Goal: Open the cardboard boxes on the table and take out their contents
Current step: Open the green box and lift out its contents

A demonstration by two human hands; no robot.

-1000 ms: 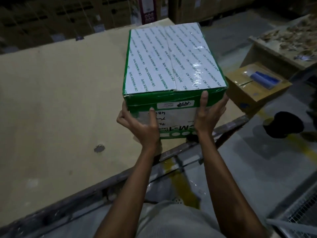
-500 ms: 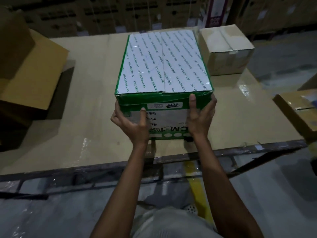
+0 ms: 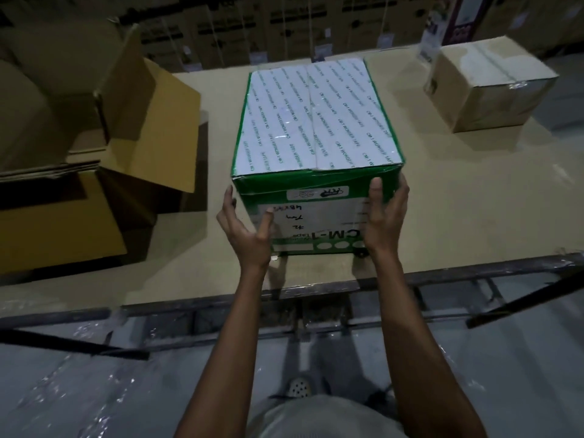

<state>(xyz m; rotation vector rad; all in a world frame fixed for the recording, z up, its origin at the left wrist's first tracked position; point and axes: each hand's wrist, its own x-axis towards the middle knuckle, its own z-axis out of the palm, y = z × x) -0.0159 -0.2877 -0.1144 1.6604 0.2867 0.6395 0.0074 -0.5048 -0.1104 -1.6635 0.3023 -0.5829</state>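
Spanning the view, your table (image 3: 442, 216) carries an open brown box (image 3: 151, 121) at its left, the taped green box (image 3: 316, 121) in the middle near the front edge, and a smaller sealed box (image 3: 486, 90) far right. Your left hand (image 3: 246, 229) and right hand (image 3: 384, 216) flank the green box's near corners, fingers uncurled, thumbs against its front.

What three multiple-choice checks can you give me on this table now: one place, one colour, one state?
1. Where is the open brown box from the green-and-white box? A) right B) left C) on top
2. Side colour of the box between the left hand and right hand? A) red B) blue C) green
3. Its top is: A) taped shut B) flaps up C) cut away
Key: B, it stands to the left; C, green shows on its near face; A, tape covers the closed seam.
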